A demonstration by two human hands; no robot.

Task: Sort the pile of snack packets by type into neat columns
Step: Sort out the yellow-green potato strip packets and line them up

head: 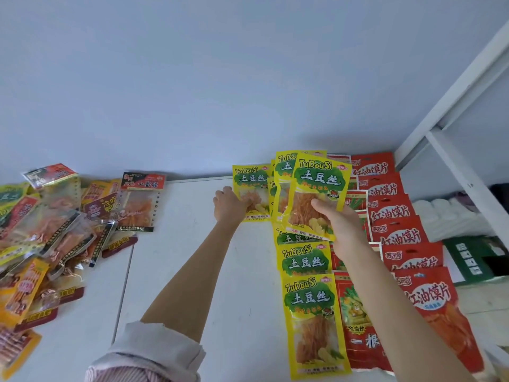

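White worktop [192, 271] is the base here. The unsorted pile [49, 244] sits well left of the yellow column [308, 285]; red columns [399, 232] run just right of it. The right hand [341, 221] holds a couple of yellow packets [316, 194] above the column's far end, fingers clenched on their lower edge. The left hand [230, 205] grasps one yellow packet [252, 188] lying just left of the column. These look light, floppy and slick, so I'd pinch an edge seam.
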